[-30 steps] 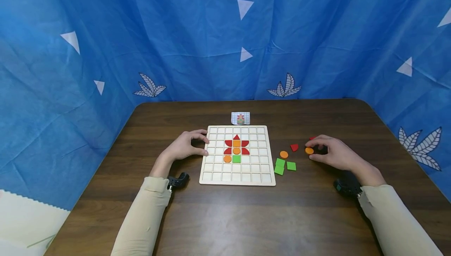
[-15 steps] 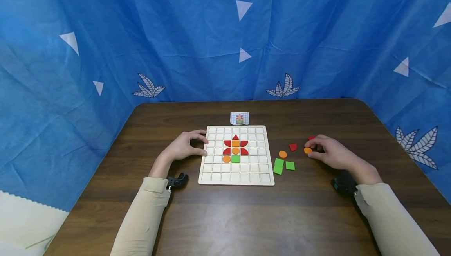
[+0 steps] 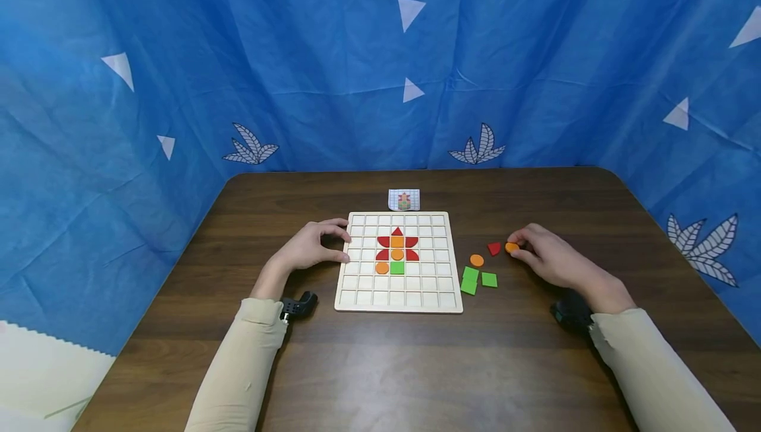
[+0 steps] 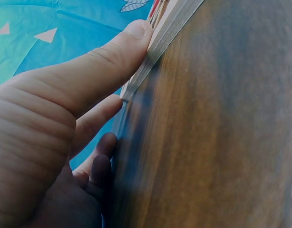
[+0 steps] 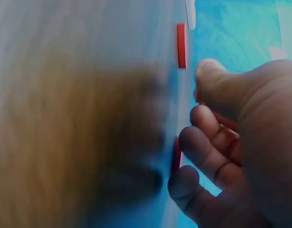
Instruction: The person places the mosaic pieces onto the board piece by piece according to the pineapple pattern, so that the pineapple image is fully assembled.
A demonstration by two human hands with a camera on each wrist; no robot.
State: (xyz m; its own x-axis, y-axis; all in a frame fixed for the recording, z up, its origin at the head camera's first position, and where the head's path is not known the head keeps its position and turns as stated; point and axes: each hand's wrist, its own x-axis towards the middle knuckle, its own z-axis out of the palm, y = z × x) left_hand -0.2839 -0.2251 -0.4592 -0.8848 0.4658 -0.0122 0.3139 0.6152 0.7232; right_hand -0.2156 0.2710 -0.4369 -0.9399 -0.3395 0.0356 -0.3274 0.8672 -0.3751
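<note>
My left hand [image 3: 312, 246] rests at the left edge of a pale wooden grid board [image 3: 362, 293]; thumb and fingertips touch that edge, spread apart. In the left wrist view the thumb [image 4: 112, 57] lies on the board's edge. Set on the board are red, orange and green pieces, among them a green square [image 3: 397, 267] and an orange disc [image 3: 382, 267]. To the right, my right hand [image 3: 553, 257] pinches another orange disc [image 3: 511, 247] between thumb and fingers. Just left of it lies a red piece [image 3: 494, 248]. In the right wrist view, a second red piece [image 5: 177, 156] shows behind the fingers.
Between board and right hand lie a loose orange disc [image 3: 477, 260] and several green squares [image 3: 489, 279]. A small pattern card [image 3: 403, 199] lies behind the board. A blue patterned curtain [image 3: 333, 88] hangs beyond the dark wooden table [image 3: 380, 366].
The right hand has moved slightly left and away from me with the orange disc, drawing closer to the red piece. The left hand stays at the board's edge.
</note>
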